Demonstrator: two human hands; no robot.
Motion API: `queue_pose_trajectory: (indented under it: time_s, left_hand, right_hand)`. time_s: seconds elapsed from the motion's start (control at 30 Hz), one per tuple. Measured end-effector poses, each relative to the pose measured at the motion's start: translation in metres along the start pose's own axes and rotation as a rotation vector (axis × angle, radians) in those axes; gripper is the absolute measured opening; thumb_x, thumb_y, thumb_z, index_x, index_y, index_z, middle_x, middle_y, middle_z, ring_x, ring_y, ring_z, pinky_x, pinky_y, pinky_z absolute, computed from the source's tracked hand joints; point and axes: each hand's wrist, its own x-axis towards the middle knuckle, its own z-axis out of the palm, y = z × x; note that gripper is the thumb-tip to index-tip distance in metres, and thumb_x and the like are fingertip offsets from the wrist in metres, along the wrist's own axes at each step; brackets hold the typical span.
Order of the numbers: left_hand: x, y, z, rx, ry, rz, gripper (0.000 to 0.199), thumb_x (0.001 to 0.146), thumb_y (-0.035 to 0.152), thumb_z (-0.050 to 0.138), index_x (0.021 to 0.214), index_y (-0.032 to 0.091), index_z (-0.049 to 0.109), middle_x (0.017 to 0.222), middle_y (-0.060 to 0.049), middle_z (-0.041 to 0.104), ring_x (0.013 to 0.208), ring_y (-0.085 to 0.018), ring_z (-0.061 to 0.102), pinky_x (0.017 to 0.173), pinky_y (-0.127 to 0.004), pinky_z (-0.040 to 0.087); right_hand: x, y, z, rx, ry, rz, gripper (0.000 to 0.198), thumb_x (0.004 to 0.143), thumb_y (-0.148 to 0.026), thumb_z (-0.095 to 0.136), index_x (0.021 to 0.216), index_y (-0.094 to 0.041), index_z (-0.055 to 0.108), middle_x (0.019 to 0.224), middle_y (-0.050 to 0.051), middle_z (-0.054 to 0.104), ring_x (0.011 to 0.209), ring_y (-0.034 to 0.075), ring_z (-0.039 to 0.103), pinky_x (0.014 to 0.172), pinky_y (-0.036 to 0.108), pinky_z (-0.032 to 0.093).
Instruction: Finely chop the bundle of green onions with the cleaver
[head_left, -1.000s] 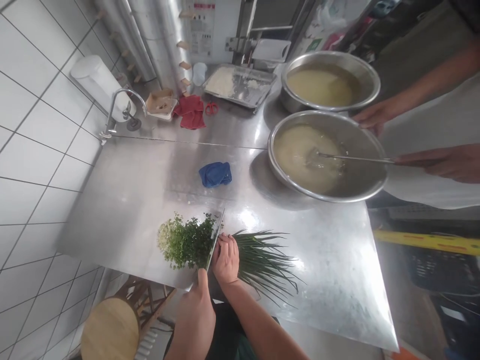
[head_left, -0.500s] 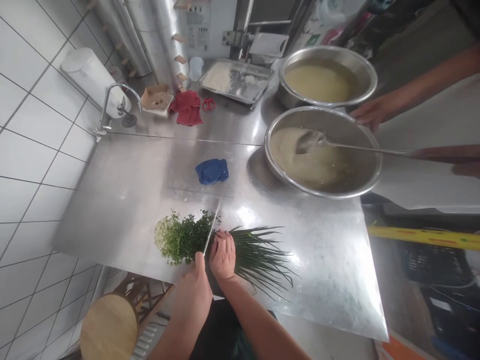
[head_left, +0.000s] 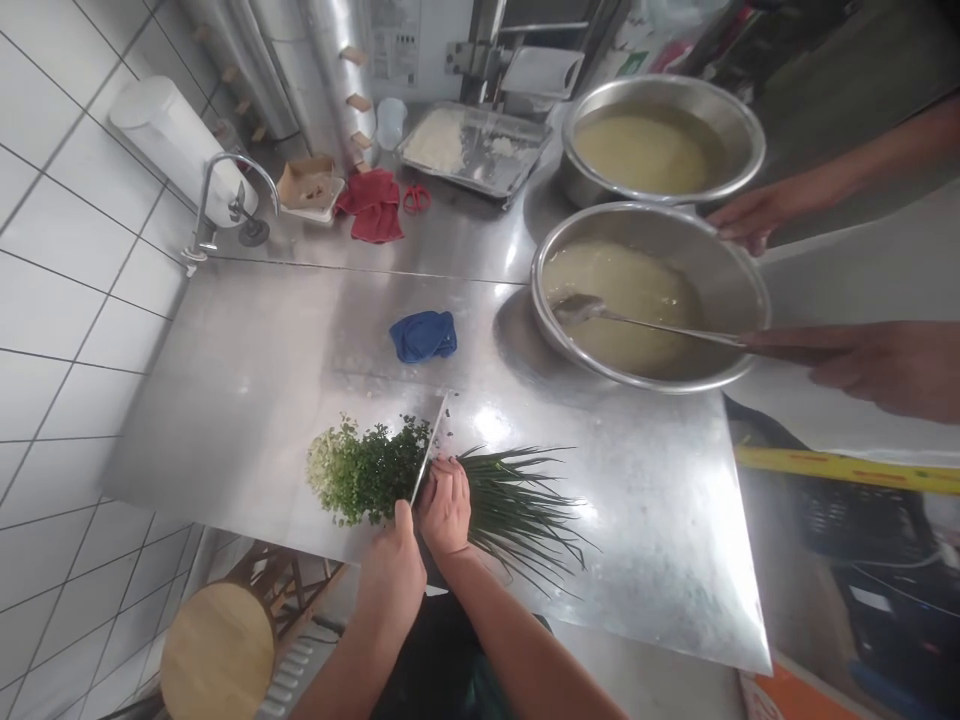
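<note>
Fingers of our left hand (head_left: 394,568) curl around the handle of a kitchen knife (head_left: 430,446), thumb lying forward toward the blade. On our right hand (head_left: 448,508) the fingers are bent and pressed together, holding the scallions (head_left: 521,500) just beside the blade; their long green tops fan out rightward across the stainless-steel table (head_left: 652,530). Left of the knife we have a heap of chopped scallions (head_left: 367,468), palest at its left end. Ahead of us lies a crumpled blue cloth (head_left: 424,337); to the right, a co-worker's hand (head_left: 892,365) holds a ladle (head_left: 579,308) in a metal bowl (head_left: 739,290) of cloudy liquid.
</note>
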Motion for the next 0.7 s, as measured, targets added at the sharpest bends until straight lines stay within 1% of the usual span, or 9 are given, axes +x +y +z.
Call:
queue_pose_trajectory:
  time_s: [0.1, 0.17, 0.23, 0.33, 0.43, 0.5, 0.57, 0.63, 0.7]
  left_hand:
    - [-0.001, 0.002, -0.018, -0.041, -0.031, -0.012, 0.037, 0.099, 0.005, 0.037, 0.135, 0.011, 0.042, 0.091, -0.009, 0.075, 0.082, -0.024, 0.075, 0.063, -0.031, 0.041]
    - [-0.012, 0.005, -0.029, -0.037, -0.04, -0.02, 0.043, 0.098, 0.004, 0.037, 0.14, 0.012, 0.039, 0.095, -0.009, 0.076, 0.084, -0.025, 0.075, 0.063, -0.031, 0.041]
    - [-0.028, 0.007, -0.034, -0.018, -0.065, -0.025, 0.048, 0.097, 0.001, 0.034, 0.144, 0.012, 0.038, 0.099, -0.01, 0.076, 0.086, -0.025, 0.075, 0.064, -0.032, 0.042]
    - [-0.051, 0.005, -0.03, 0.019, -0.152, -0.058, 0.055, 0.093, -0.004, 0.031, 0.145, 0.01, 0.044, 0.103, -0.013, 0.077, 0.087, -0.024, 0.076, 0.067, -0.031, 0.046]
    - [-0.064, -0.002, -0.014, 0.081, -0.187, -0.086, 0.062, 0.088, -0.009, 0.035, 0.145, 0.011, 0.047, 0.103, -0.014, 0.077, 0.082, -0.021, 0.076, 0.067, -0.027, 0.049]
    - [-0.058, -0.002, -0.001, 0.107, -0.155, -0.086, 0.061, 0.088, -0.01, 0.035, 0.143, 0.011, 0.05, 0.102, -0.014, 0.077, 0.081, -0.02, 0.076, 0.066, -0.026, 0.05]
    - [-0.043, 0.003, 0.009, 0.101, -0.095, -0.071, 0.054, 0.091, -0.008, 0.033, 0.138, 0.009, 0.053, 0.105, -0.014, 0.077, 0.082, -0.02, 0.076, 0.067, -0.027, 0.052]
    - [-0.023, 0.009, 0.013, 0.079, -0.028, -0.05, 0.047, 0.094, -0.004, 0.032, 0.133, 0.009, 0.054, 0.105, -0.013, 0.076, 0.085, -0.02, 0.075, 0.068, -0.028, 0.052]
    - [-0.007, 0.013, 0.01, 0.054, 0.024, -0.028, 0.04, 0.098, 0.001, 0.032, 0.132, 0.008, 0.051, 0.1, -0.012, 0.076, 0.085, -0.021, 0.075, 0.067, -0.029, 0.05]
  right_hand:
    - [0.001, 0.0, -0.002, 0.041, 0.003, 0.014, 0.02, 0.097, -0.008, 0.047, 0.11, -0.019, 0.058, 0.111, 0.012, 0.065, 0.115, 0.027, 0.061, 0.111, 0.058, 0.053]
    - [0.001, -0.001, -0.003, 0.064, 0.014, 0.022, 0.018, 0.097, -0.009, 0.049, 0.108, -0.019, 0.058, 0.111, 0.012, 0.064, 0.115, 0.027, 0.06, 0.109, 0.058, 0.054]
    - [0.001, -0.001, -0.003, 0.067, 0.023, 0.025, 0.017, 0.097, -0.009, 0.05, 0.108, -0.02, 0.058, 0.111, 0.012, 0.063, 0.115, 0.027, 0.06, 0.108, 0.058, 0.054]
    - [0.001, 0.0, -0.002, 0.052, 0.024, 0.028, 0.018, 0.098, -0.009, 0.049, 0.109, -0.02, 0.058, 0.112, 0.012, 0.064, 0.117, 0.027, 0.058, 0.108, 0.056, 0.054]
    - [0.0, 0.0, -0.002, 0.028, 0.016, 0.023, 0.021, 0.098, -0.008, 0.046, 0.109, -0.02, 0.059, 0.112, 0.012, 0.064, 0.117, 0.026, 0.058, 0.11, 0.055, 0.053]
    - [-0.001, 0.0, -0.002, 0.01, 0.01, 0.025, 0.024, 0.098, -0.007, 0.043, 0.111, -0.019, 0.059, 0.112, 0.012, 0.064, 0.117, 0.025, 0.058, 0.111, 0.054, 0.053]
    - [-0.001, 0.0, -0.001, 0.012, 0.002, 0.032, 0.024, 0.098, -0.007, 0.042, 0.111, -0.019, 0.059, 0.112, 0.011, 0.064, 0.117, 0.024, 0.058, 0.111, 0.053, 0.052]
    - [-0.001, 0.0, -0.001, 0.03, 0.001, 0.039, 0.021, 0.099, -0.007, 0.044, 0.111, -0.018, 0.058, 0.11, 0.011, 0.064, 0.115, 0.024, 0.058, 0.111, 0.054, 0.053]
    - [0.0, -0.001, -0.002, 0.046, 0.004, 0.055, 0.019, 0.099, -0.008, 0.045, 0.109, -0.018, 0.057, 0.109, 0.011, 0.063, 0.113, 0.024, 0.059, 0.11, 0.054, 0.054]
